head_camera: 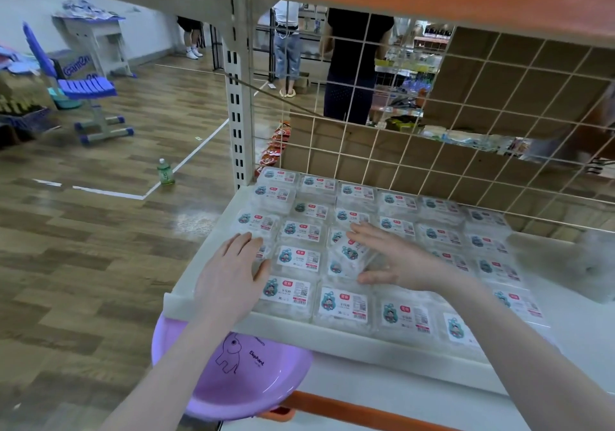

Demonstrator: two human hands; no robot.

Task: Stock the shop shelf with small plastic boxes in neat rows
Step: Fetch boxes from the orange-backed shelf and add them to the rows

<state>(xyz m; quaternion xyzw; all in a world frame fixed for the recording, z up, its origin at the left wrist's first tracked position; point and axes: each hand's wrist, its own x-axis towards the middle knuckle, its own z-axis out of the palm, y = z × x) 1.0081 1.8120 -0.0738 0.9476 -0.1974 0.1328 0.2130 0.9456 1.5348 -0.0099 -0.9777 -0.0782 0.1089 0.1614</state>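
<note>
Right now my right hand (pixel 396 261) hovers spread over a tilted plastic box (pixel 354 253) at mid-frame, fingers straight, gripping nothing that I can see; my left hand (pixel 233 264) lies flat, fingers relaxed, on the boxes at the shelf's (pixel 213 301) left edge. I judge the risk is nudging neighbouring rows crooked, since the boxes sit touching. That one box lies skewed, its long axis running from lower left to upper right, label up, while the rest lie square.
</note>
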